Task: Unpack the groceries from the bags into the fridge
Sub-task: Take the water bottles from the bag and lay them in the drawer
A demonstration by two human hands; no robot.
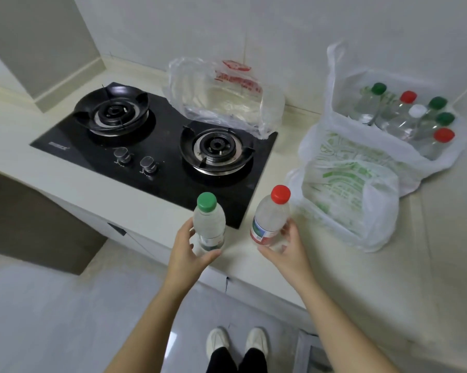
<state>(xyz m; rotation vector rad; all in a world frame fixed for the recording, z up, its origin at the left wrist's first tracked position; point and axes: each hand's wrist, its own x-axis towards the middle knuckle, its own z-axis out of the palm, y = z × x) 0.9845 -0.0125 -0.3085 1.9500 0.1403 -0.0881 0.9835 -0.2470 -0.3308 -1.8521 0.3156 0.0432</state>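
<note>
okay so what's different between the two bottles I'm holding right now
The left hand holds the green-capped bottle; the right hand holds the red-capped bottle. The green-capped bottle stands nearly upright, the red-capped one tilts. The label is red-banded on one, pale on the other. Both are clear plastic.

L hand [189,246] gripping, R hand [286,246] gripping, both arms extended

Left hand [186,249]: grips green-capped water bottle [209,224], upright. Right hand [286,249]: grips red-capped water bottle [270,216], tilted. Countertop [321,265]: black two-burner gas hob [157,146]; clear red-printed bag [227,95]; green-printed bag [348,189]; white bag [388,117] holding capped bottles.
</note>
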